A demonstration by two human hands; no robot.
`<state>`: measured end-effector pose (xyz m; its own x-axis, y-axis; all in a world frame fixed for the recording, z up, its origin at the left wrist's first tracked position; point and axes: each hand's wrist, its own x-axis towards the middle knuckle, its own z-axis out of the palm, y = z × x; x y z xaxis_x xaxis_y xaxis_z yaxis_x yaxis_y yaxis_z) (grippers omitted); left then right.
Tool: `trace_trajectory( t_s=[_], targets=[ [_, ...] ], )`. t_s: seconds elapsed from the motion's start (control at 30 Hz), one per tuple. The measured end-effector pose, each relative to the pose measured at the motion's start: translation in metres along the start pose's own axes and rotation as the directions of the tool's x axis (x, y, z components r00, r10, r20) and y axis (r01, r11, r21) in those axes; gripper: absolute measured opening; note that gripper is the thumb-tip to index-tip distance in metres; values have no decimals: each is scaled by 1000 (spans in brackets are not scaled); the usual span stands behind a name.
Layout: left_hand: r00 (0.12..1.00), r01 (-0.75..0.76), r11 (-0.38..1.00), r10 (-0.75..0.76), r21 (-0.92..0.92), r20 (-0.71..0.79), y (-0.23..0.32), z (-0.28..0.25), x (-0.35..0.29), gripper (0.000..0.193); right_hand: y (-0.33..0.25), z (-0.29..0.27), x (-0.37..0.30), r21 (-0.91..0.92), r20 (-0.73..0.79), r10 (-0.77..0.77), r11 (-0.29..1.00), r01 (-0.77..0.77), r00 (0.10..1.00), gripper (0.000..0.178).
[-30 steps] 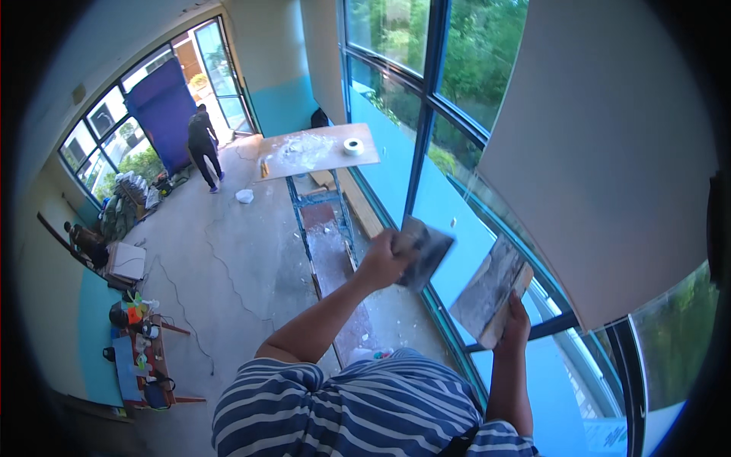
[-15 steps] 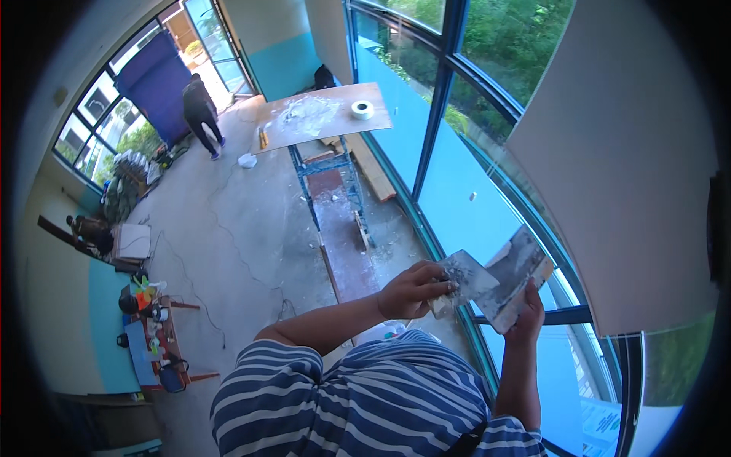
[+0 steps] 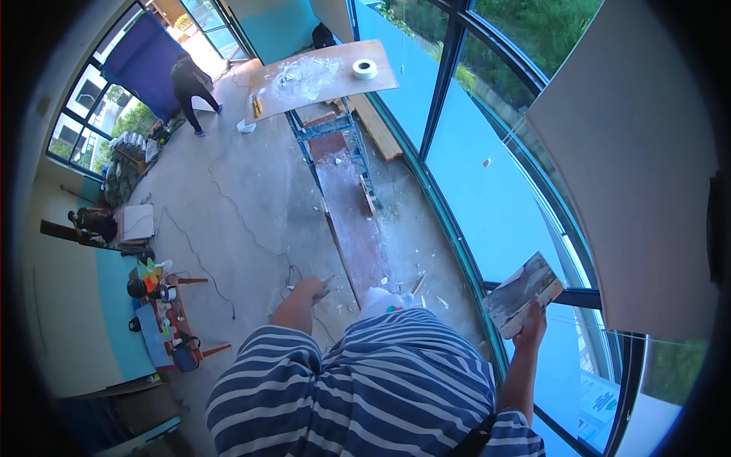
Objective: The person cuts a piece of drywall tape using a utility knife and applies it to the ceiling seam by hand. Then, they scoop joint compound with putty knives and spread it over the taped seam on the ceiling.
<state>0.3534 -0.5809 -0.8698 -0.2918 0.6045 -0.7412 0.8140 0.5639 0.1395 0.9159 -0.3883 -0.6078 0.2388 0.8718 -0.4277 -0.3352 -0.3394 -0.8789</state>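
My right hand (image 3: pixel 529 326) is closed on the near edge of a flat rectangular board (image 3: pixel 521 297), smeared grey with plaster-like paste. The board is held tilted in front of the windows at the right. My left hand (image 3: pixel 317 288) hangs low at the left of my body, apart from the board. Its fingers are blurred, with a greyish streak beside them; whether that is a held tool I cannot make out. Ahead stands a work table with a board top (image 3: pixel 266 84), strewn with white powder, and a roll of white tape (image 3: pixel 365 69) lies on it.
Below the table a long dusty plank (image 3: pixel 346 206) runs toward me, near a blue metal frame (image 3: pixel 312 131). Cables (image 3: pixel 251 236) snake over the floor. At the left stands a cluttered small table (image 3: pixel 164 320). Far off, another person (image 3: pixel 192 84) bends near the doorway.
My left hand has come away from the board with the flat grey blade it held, dropping down to the left. The board has lowered slightly. The far person now bends over.
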Motion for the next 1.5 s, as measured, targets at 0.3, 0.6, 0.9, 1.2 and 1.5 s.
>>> trace_trajectory(
  t_s=[0.3,0.6,0.9,1.2,1.5],
  targets=[
    [983,88,996,-84,-16,161,25,-21,-51,33,165,-215,-1,-369,-246,153,899,-238,957,46],
    [996,-18,1000,19,-11,85,49,-32,-62,36,218,-300,-73,-647,-553,190,516,-562,811,41],
    [986,-57,993,41,100,159,58,-59,-31,40,211,-210,-41,-638,-413,143,659,-398,900,39],
    [988,-118,984,103,134,116,69,-112,51,33,183,-136,15,-666,-346,114,669,-329,931,42],
    [998,-53,995,50,81,33,51,-156,74,34,184,-104,12,-638,-402,166,655,-405,901,48]
  ],
)
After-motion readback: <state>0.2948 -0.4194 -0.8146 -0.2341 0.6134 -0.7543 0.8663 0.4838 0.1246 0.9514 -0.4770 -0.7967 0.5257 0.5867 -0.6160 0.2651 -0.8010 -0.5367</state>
